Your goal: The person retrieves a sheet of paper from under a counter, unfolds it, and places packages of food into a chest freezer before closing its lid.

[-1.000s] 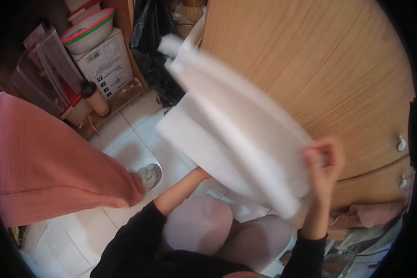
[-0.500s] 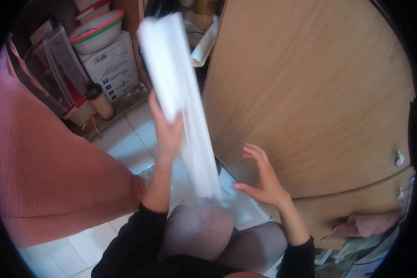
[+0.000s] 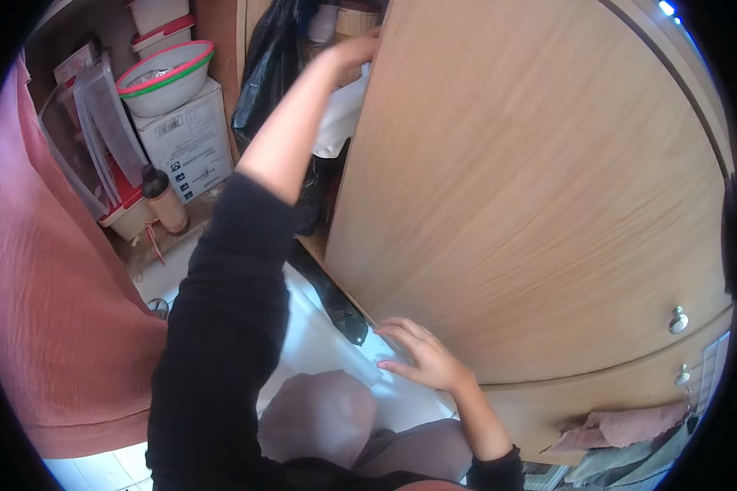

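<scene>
My left hand point(image 3: 354, 51) reaches up into the cupboard opening, and its fingers are hidden behind the wooden door point(image 3: 532, 180). Just below that wrist, a white roll point(image 3: 340, 123) sits partly behind the door's edge. My right hand point(image 3: 422, 356) is open, fingers spread, by the lower edge of the door. A smooth white sheet point(image 3: 311, 335) spreads over the floor in front of my knees, partly covered by my left sleeve. Beside the opening hangs a black plastic bag point(image 3: 266, 82).
At the left, a shelf holds a white carton point(image 3: 187, 147), a bowl with a red and green rim point(image 3: 168, 86), a bottle point(image 3: 164, 200) and clear lids point(image 3: 110, 123). A pink cloth point(image 3: 74, 311) hangs nearby. Folded cloths point(image 3: 622, 430) lie at the lower right.
The long white folded bundle is no longer in view in my left hand. That hand has moved up and into the cupboard. My right hand has shifted slightly left and down.
</scene>
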`<state>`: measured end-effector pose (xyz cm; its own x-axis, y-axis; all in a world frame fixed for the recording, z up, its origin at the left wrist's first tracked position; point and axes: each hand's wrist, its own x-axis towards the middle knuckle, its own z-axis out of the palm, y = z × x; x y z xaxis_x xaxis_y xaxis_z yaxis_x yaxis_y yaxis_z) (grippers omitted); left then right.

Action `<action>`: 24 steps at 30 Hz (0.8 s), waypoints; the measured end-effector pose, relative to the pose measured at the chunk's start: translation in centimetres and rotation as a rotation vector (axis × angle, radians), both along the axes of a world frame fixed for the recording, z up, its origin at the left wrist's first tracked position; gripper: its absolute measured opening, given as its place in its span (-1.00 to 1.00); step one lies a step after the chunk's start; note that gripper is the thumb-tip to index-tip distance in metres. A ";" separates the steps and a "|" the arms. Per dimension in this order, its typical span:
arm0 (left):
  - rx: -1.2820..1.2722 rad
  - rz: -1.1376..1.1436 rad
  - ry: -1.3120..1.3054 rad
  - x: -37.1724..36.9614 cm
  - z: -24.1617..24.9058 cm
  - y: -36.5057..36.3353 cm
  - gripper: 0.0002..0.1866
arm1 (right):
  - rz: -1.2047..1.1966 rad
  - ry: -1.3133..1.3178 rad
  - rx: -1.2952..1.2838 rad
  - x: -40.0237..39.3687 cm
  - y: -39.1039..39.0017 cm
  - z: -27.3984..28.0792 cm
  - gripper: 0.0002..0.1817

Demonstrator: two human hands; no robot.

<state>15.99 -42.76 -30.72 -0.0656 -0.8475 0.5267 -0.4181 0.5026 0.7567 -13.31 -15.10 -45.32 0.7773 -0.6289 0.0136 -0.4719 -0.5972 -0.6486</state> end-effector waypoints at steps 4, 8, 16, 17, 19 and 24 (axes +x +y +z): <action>-0.503 0.702 -0.141 5.5 -5.9 11.6 -0.54 | -0.052 -0.094 0.023 -0.9 -0.2 0.0 -0.59; -0.415 1.026 0.586 2.3 -24.1 20.3 -0.63 | -0.109 -0.057 -0.017 -1.7 -1.0 -0.3 -0.63; 1.095 1.139 -0.112 -0.1 -49.6 27.1 -0.13 | -0.062 -0.072 0.057 -2.3 -1.6 -2.2 -0.65; 0.894 1.093 0.204 1.6 -49.1 26.5 -0.20 | -0.053 -0.082 0.052 -2.6 -1.5 -2.3 -0.65; 0.319 0.582 1.243 4.6 -41.1 24.7 -0.33 | -0.035 -0.103 0.034 -3.0 -1.6 -2.3 -0.65; -0.211 0.142 1.315 10.9 -32.0 17.0 -0.39 | -0.065 -0.102 0.158 -3.5 -1.4 -2.5 -0.65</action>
<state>26.93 -25.80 -62.68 0.6686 -0.7000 0.2509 0.4981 0.6721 0.5478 -16.85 -16.50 -47.86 0.7349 -0.6781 -0.0124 -0.4329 -0.4548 -0.7783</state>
